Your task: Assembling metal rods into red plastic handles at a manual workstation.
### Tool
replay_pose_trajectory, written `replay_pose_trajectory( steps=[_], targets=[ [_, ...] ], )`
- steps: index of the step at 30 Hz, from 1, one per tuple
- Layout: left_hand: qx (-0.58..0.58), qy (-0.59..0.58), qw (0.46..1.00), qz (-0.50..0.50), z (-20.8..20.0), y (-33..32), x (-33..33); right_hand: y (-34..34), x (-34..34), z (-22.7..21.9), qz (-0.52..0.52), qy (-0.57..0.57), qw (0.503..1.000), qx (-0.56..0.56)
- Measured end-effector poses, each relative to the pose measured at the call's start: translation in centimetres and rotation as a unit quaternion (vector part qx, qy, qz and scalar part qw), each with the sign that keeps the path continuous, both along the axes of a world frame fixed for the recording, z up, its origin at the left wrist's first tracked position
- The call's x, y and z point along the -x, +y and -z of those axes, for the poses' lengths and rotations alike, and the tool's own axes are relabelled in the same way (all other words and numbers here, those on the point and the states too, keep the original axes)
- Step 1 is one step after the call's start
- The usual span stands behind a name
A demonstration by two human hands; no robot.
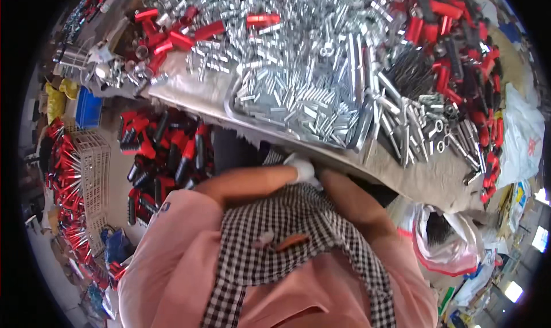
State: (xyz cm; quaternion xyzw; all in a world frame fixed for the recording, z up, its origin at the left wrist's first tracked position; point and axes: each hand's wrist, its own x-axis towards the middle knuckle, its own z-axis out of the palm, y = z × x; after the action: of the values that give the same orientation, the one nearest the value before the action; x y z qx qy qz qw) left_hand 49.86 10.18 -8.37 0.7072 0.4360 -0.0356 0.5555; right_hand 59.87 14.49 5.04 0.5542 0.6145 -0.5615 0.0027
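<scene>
My left hand (301,168), in a white glove, is at my waist, just below the near edge of the workbench (215,121). Its fingers are hidden, so whether it holds anything does not show. My right forearm (353,193) reaches toward the same spot, and the hand at its end is out of sight by the glove and bench edge. Both hands are close to the black-and-white checked apron (264,213) I wear. Above them on the bench sits a shallow clear tray (229,101) holding many short metal pins (313,95).
Loose metal parts (304,24) pile across the bench, with red-and-black handles (445,58) along the right. Longer metal rods (407,133) lie right of the tray. More handles (166,150) are heaped below left, beside a plastic crate (92,173). A white sack (447,242) stands at right.
</scene>
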Motion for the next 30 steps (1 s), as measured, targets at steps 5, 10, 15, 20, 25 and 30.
replay_pose_trajectory(
  steps=[5, 10, 15, 20, 25, 30],
  targets=[
    [-0.026, 0.084, 0.996, 0.023, -12.3, 2.5, -1.1, -1.3, -2.4, -3.1, 0.029, 0.004, 0.999, 0.016],
    [0.033, 0.053, 0.998, -0.020, -7.1, 3.5, -1.0, -0.6, -2.2, -2.6, 0.030, 0.016, 0.998, 0.050],
    [-0.004, 0.022, 1.000, 0.006, -8.5, 5.3, -2.9, 1.9, -4.8, -3.3, 0.062, 0.023, 0.993, 0.102],
    [0.033, 0.012, 0.999, 0.026, -15.1, 2.0, -0.5, -1.6, -3.7, -8.2, 0.079, 0.022, 0.990, 0.111],
    [-0.143, -0.051, 0.984, 0.094, -23.4, 2.0, 3.5, -5.4, -7.2, -15.1, 0.036, -0.014, 0.997, -0.063],
    [-0.477, -0.065, 0.876, 0.014, -22.1, -0.4, 4.1, -12.4, -9.3, -16.0, 0.402, 0.441, 0.755, 0.271]
  ],
)
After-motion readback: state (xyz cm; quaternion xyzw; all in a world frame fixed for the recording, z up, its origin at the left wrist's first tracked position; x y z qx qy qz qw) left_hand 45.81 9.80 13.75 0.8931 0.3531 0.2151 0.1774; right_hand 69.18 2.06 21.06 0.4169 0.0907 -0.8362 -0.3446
